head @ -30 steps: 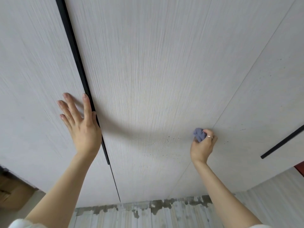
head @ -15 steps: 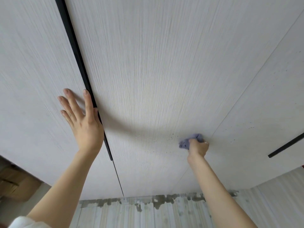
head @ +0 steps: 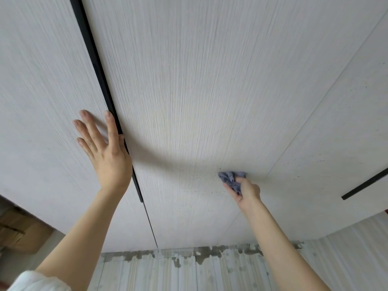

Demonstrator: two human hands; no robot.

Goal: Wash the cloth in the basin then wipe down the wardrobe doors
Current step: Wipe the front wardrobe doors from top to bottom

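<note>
left hand (head: 109,152) on left door (head: 42,101), cloth (head: 231,179) on middle door (head: 199,91)

Below the pale furniture front runs a floor of light grey, wood-grain-striped tiles (head: 159,274), crossed by thin grout lines and marked with dark, wet-looking blotches (head: 212,252) in a ragged band along the line where it meets the front. In the lower left corner, dimmer than the rest, sit brown cardboard boxes (head: 19,232), blurred and partly cut off by the picture's edge. The light is soft and even, like daylight, and a small red patch (head: 386,211) shows at the far right edge, too little of it visible to identify.
</note>
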